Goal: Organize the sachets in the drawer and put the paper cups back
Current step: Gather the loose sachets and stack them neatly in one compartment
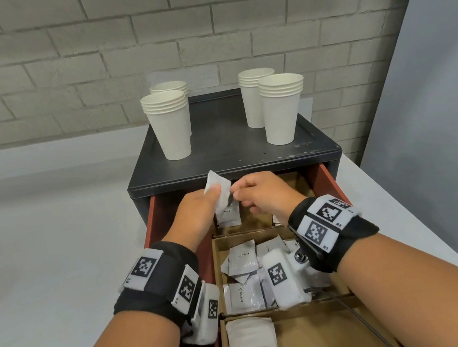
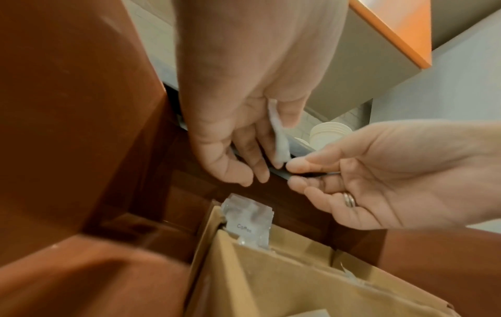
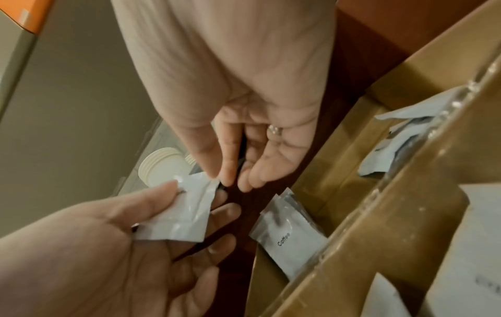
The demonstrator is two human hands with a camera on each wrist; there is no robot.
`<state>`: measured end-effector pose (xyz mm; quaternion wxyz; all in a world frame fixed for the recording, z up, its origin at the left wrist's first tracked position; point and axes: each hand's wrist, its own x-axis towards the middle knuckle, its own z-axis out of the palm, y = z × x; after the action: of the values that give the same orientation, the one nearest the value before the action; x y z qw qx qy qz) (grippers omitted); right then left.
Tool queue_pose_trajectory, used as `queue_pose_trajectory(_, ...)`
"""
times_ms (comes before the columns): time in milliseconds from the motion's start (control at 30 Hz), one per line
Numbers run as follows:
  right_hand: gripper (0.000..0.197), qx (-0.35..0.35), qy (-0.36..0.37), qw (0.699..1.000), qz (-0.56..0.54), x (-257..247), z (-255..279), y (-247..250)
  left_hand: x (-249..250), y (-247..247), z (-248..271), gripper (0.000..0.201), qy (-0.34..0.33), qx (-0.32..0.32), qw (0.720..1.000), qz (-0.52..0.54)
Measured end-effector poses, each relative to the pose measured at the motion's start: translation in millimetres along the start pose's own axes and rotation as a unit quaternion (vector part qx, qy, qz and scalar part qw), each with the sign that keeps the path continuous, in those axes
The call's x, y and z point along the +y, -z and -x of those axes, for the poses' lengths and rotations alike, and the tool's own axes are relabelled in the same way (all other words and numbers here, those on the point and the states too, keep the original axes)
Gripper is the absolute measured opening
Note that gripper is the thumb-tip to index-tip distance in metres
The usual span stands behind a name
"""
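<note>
My left hand (image 1: 214,195) pinches a white sachet (image 1: 219,184) between thumb and fingers, above the far end of the open red-brown drawer (image 1: 328,180). In the right wrist view the sachet (image 3: 187,212) stands upright in that hand. My right hand (image 1: 239,198) is right beside it; its thumb tip (image 3: 224,177) touches the sachet's corner, and its fingers are loosely bent with a gap between them and the thumb. Below the hands, coffee sachets (image 1: 228,215) lean in the far cardboard compartment. Paper cup stacks (image 1: 168,123) (image 1: 281,106) stand on the black cabinet top (image 1: 226,147).
Cream sachets (image 1: 243,256) lie jumbled in the middle compartment. A pile of white sachets (image 1: 252,345) fills the near one. Two more cup stacks (image 1: 170,88) (image 1: 254,95) stand behind the front ones. A brick wall is close behind, with grey counter on both sides.
</note>
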<state>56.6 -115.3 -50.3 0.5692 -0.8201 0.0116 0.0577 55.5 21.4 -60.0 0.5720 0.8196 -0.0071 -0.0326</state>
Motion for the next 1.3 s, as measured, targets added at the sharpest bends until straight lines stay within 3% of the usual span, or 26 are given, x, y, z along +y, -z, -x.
queue_pose_trajectory(133,0.022,-0.045,-0.030,0.998,-0.040,6,-2,-6,1,-6,2,0.040,0.019,-0.047,0.998,-0.043)
queue_pose_trajectory(300,0.020,-0.035,-0.060,0.996,-0.048,14,-12,-8,-8,-3,-5,0.026,0.011,-0.023,0.992,-0.125)
queue_pose_trajectory(367,0.008,-0.032,-0.070,0.997,-0.004,16,-17,-10,-15,-1,-9,0.021,0.002,0.021,0.991,-0.136)
queue_pose_trajectory(467,0.008,-0.016,-0.070,0.992,0.104,19,-29,-13,-18,1,-8,0.018,0.008,0.083,0.986,-0.141)
queue_pose_trajectory(567,0.007,-0.027,-0.066,0.956,0.283,23,-37,-16,-19,2,-8,0.015,0.014,0.113,0.986,-0.122)
queue_pose_trajectory(633,0.016,-0.025,-0.064,0.934,0.352,25,-40,-21,-21,2,-9,0.013,0.034,0.096,0.988,-0.119)
queue_pose_trajectory(767,0.027,-0.026,-0.067,0.919,0.388,25,-44,-32,-23,-5,-11,0.003,0.090,0.011,0.983,-0.160)
queue_pose_trajectory(1100,0.023,0.011,-0.121,0.909,0.398,25,-50,-32,-23,-4,-13,0.032,0.126,-0.041,0.969,-0.208)
queue_pose_trajectory(1300,0.041,-0.028,-0.133,0.910,0.392,26,-48,-35,-22,-6,-13,0.048,0.139,-0.048,0.970,-0.196)
